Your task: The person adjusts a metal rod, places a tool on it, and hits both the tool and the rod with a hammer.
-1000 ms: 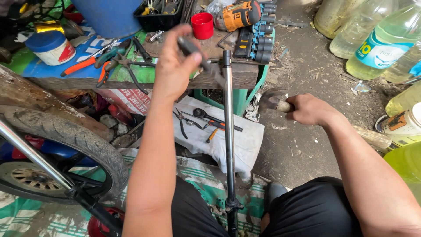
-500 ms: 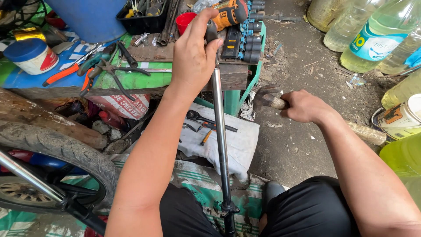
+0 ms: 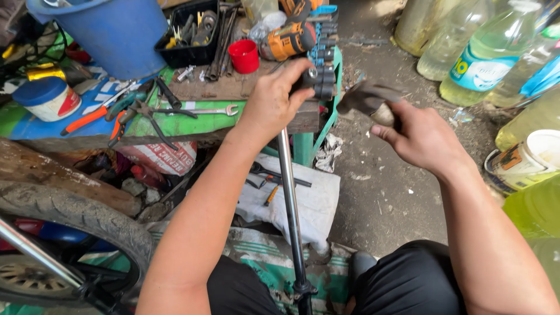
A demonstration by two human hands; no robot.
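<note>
A long metal rod (image 3: 290, 198) stands upright between the person's knees, its top gripped by the left hand (image 3: 274, 102), fingers curled tight around it. Just beside it, the right hand (image 3: 421, 139) clenches a blurred hammer (image 3: 366, 99). Behind sit a rack of sockets (image 3: 324, 64) and a red cup (image 3: 244, 56).

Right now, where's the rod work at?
Done: the long metal rod stands upright between the knees. In hand: left hand grips its top end; right hand holds a hammer raised beside it. Left: hammer and rod top are apart, no contact showing.
</note>
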